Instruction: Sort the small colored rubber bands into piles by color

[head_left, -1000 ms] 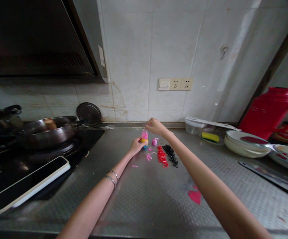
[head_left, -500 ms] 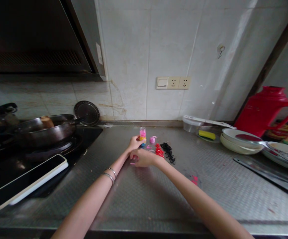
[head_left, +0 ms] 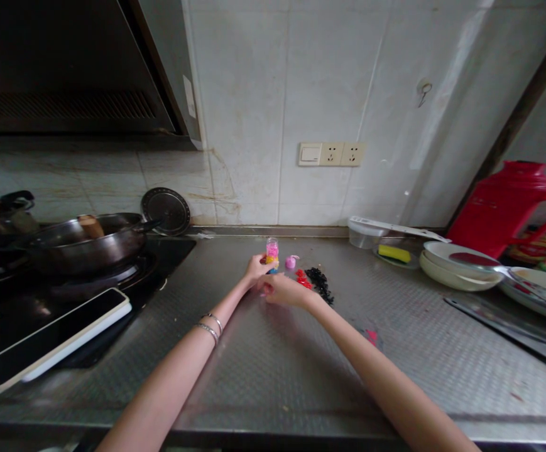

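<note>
My left hand (head_left: 255,269) is wrapped round a small clear bottle (head_left: 271,252) filled with pink, yellow and blue bands, standing upright on the steel counter (head_left: 273,364). My right hand (head_left: 281,290) lies low on the counter just in front of the bottle, fingers curled in a pinch over small pink bands; what it holds is too small to see. A pink cap (head_left: 291,262) sits right of the bottle. Red bands (head_left: 303,281) and a pile of black bands (head_left: 320,284) lie beside my right hand.
A wok (head_left: 79,242) sits on the black stove at left, a phone (head_left: 60,336) at the stove's front edge. Plates (head_left: 456,267), a sponge dish (head_left: 394,254), a clear tub (head_left: 364,233) and a red thermos (head_left: 508,207) stand at right. A pink scrap (head_left: 371,337) lies on the counter.
My right hand came down from above the bottle to the counter, reached left for a loose pink band, then shifted back toward the bottle. My left hand kept its hold on the bottle.
</note>
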`<state>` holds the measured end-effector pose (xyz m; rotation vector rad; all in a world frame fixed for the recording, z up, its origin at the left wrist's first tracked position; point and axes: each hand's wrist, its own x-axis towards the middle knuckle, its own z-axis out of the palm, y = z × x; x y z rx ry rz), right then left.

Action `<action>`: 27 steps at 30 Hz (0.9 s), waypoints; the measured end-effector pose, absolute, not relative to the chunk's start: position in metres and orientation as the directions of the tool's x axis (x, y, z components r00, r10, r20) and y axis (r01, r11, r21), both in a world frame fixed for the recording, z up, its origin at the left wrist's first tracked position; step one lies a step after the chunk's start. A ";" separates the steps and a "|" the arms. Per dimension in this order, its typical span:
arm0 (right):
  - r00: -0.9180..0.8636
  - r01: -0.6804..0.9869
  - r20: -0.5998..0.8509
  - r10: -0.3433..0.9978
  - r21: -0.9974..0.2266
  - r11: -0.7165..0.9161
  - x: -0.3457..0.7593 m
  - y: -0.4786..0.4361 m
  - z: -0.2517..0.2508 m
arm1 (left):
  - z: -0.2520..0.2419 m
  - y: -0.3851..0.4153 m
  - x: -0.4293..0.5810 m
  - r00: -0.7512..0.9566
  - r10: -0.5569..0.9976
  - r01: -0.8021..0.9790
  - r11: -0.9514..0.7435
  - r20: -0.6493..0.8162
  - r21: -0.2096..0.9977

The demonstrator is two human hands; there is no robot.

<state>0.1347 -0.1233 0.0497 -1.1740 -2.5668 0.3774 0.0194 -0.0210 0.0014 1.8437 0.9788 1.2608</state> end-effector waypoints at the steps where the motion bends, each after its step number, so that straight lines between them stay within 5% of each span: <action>1: -0.588 0.709 0.162 0.793 -0.369 0.601 0.143 -0.120 0.052 | 0.001 -0.021 0.020 0.247 0.866 0.200 -0.484 0.435 0.852; 6: -0.498 0.770 0.082 0.864 -0.417 0.483 0.182 -0.105 0.062 | 0.002 -0.021 0.019 0.243 0.860 0.208 -0.497 0.448 0.842; 14: -0.371 0.907 0.043 0.928 -0.199 0.372 0.202 -0.092 0.064 | -0.001 -0.019 0.020 0.236 0.866 0.211 -0.488 0.440 0.847; 27: -0.416 0.888 0.037 0.908 -0.199 0.415 0.194 -0.077 0.043 | -0.001 -0.020 0.021 0.220 0.874 0.202 -0.475 0.433 0.857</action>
